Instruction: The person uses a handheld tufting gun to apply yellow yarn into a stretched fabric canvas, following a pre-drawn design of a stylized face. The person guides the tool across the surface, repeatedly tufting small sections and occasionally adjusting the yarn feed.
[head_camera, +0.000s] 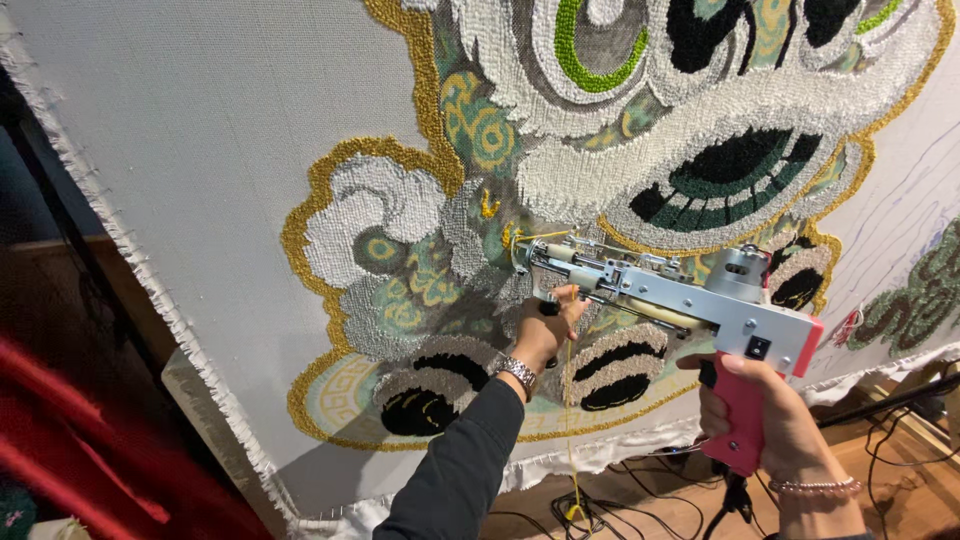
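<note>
**Tufting Gun Held Against Stretched Cloth**

The left hand (545, 325) is closed around the front grip of the tufting gun (690, 295), beside the yellow yarn (570, 420). The gun's needle end touches the tufted cloth (200, 150). The right hand (770, 420) is wrapped around the pink handle (740, 415).

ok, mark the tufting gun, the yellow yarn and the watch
tufting gun (700, 300), head view: on the metal body.
yellow yarn (571, 420), head view: on the strand hanging below the left hand.
watch (516, 372), head view: on the band at the left wrist.
</note>
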